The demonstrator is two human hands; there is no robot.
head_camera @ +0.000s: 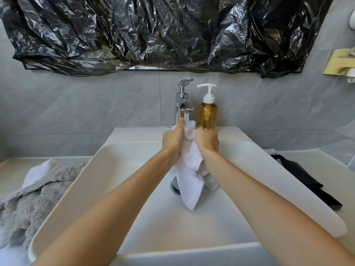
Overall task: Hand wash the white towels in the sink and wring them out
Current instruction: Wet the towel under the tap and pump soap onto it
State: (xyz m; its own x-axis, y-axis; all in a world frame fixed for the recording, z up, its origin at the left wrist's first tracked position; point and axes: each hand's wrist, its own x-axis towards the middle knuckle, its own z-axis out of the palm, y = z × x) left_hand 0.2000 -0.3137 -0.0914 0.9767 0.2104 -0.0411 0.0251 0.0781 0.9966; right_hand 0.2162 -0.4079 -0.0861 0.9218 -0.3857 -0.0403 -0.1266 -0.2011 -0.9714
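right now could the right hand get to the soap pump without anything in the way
Probably yes. The soap bottle stands just behind the right hand with nothing between them, but both hands grip the white towel, so the right would have to let go first.

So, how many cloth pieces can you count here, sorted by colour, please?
White: 2, the towel gripped by the left hand and right hand over the sink, and one on the counter at left.
Grey: 1.
Black: 1.
Total: 4.
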